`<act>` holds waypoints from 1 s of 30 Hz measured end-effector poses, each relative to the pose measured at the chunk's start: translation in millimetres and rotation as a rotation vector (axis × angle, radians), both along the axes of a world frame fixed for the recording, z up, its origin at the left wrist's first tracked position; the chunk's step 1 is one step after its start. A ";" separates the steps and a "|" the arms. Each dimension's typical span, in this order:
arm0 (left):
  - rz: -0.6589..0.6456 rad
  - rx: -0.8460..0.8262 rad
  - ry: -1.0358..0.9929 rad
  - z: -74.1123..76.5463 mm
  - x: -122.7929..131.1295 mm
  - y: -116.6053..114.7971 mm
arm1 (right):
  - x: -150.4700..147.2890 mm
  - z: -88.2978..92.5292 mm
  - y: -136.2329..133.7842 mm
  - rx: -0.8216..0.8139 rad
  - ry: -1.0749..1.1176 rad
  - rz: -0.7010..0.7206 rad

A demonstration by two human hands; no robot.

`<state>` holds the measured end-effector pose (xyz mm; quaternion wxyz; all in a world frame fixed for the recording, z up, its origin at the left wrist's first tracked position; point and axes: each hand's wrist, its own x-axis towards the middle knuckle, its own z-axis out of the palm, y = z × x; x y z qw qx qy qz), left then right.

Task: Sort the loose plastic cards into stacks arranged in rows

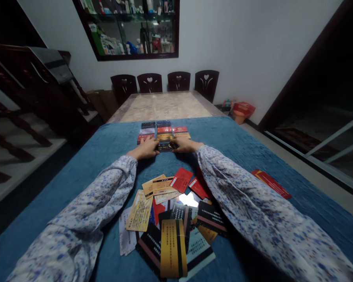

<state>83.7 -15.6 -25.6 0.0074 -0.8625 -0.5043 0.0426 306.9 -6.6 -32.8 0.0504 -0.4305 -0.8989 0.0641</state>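
Both arms reach forward over the blue cloth. My left hand (147, 148) has its fingertips closed at the left end of a black card (165, 147) with light lettering. At that card's right end are the bent fingers of my right hand (182, 144). This card lies at the near end of the middle column of laid-out cards, just below a gold card (164, 137). To the left is a column with a dark card (148, 125), a lilac card (146, 131) and a red card (144, 137). A red card (180, 129) tops the right column, partly hidden by my right hand.
A loose, overlapping pile of cards, including a gold card (173, 248), lies between my forearms. Red cards (272, 183) lie beyond my right sleeve. The blue cloth (111, 137) covers the near part of the stone-patterned table (164, 103); several chairs (149, 82) stand behind.
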 end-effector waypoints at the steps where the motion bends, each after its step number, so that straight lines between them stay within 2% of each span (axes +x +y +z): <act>1: -0.005 0.010 -0.004 0.4 -0.1 -1.9 | 0.0 0.5 -0.3 -0.003 -0.004 -0.002; 8: -0.047 0.098 -0.002 3.1 3.6 -18.8 | -1.6 -0.1 0.0 0.004 -0.009 -0.025; 16: -0.042 0.129 0.025 0.8 4.7 -24.1 | 2.9 -5.2 -0.4 0.015 0.047 -0.039; 24: -0.082 0.148 -0.017 3.7 13.2 -41.1 | 26.3 -9.5 -2.5 0.056 0.107 -0.040; 30: -0.143 0.157 -0.026 7.0 28.8 -55.7 | 51.7 -8.2 -17.2 0.098 0.147 0.019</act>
